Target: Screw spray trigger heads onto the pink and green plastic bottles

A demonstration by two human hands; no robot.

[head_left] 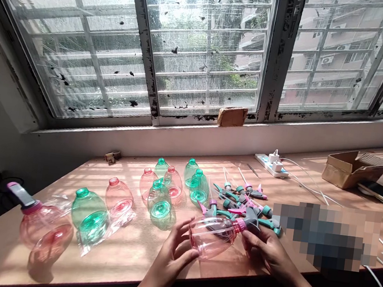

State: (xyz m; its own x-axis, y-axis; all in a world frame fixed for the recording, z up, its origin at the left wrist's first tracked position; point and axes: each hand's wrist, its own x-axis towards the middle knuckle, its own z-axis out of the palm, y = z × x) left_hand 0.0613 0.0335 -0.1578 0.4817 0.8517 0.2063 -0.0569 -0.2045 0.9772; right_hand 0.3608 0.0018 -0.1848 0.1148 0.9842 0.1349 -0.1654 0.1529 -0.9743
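Left grip (pixel 173 258) on bottle (pixel 207 244), right grip (pixel 271 252) on sprayer (pixel 251 219)

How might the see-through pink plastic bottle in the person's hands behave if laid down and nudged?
The pink bottle looks light for its size: no liquid shows inside. Its rounded body would likely roll until the grey sprayer head at its neck catches. Glossy walls may feel slippery.
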